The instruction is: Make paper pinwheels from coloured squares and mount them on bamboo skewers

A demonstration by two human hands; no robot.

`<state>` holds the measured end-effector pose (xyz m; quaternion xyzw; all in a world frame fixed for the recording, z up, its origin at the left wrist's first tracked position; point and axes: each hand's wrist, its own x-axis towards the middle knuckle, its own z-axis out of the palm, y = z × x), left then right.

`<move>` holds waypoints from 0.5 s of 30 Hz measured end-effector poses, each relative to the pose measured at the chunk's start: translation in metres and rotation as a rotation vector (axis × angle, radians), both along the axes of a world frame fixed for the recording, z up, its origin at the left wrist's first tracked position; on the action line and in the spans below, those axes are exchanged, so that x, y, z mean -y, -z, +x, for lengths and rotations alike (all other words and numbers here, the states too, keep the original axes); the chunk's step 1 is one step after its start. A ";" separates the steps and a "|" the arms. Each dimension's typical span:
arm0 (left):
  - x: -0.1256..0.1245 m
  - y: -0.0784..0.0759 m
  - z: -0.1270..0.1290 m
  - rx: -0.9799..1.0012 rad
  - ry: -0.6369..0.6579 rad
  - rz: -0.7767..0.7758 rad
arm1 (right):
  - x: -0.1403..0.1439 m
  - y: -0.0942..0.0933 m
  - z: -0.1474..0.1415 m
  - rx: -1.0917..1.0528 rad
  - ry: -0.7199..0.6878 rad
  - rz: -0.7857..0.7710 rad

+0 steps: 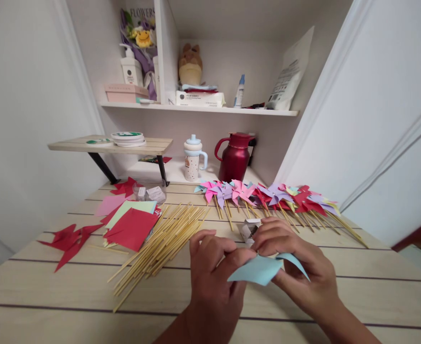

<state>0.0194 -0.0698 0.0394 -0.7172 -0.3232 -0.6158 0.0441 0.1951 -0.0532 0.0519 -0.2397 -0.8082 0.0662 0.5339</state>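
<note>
A light blue piece of paper [258, 270] with cut, curling flaps is held between my two hands above the front of the table. My left hand [219, 272] pinches its left side, with thumb and index finger closed at the paper's upper edge. My right hand [299, 263] grips the right side, its fingers bent over the top and one flap curling out beside the thumb. Whatever lies between the fingertips is hidden. Just behind my hands stands a small white box [249, 231]. Left of them lies a spread pile of thin wooden sticks [170, 239].
Finished paper pinwheels [242, 191] on sticks lie in a row at the back right. Red paper sheets [136, 228] and a red cut pinwheel shape [72, 240] lie at left. Behind stand a spotted cup [192, 165], a red jug [235, 157] and a small raised shelf [149, 145].
</note>
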 end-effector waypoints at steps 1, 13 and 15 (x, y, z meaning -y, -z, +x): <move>0.000 0.000 0.000 -0.002 -0.002 0.001 | -0.001 0.001 0.000 0.001 0.001 0.003; -0.001 0.001 0.001 -0.004 -0.005 0.004 | 0.002 -0.003 0.003 0.057 0.046 0.015; -0.001 0.002 0.002 0.007 0.003 -0.022 | 0.002 -0.003 0.002 0.050 0.045 -0.036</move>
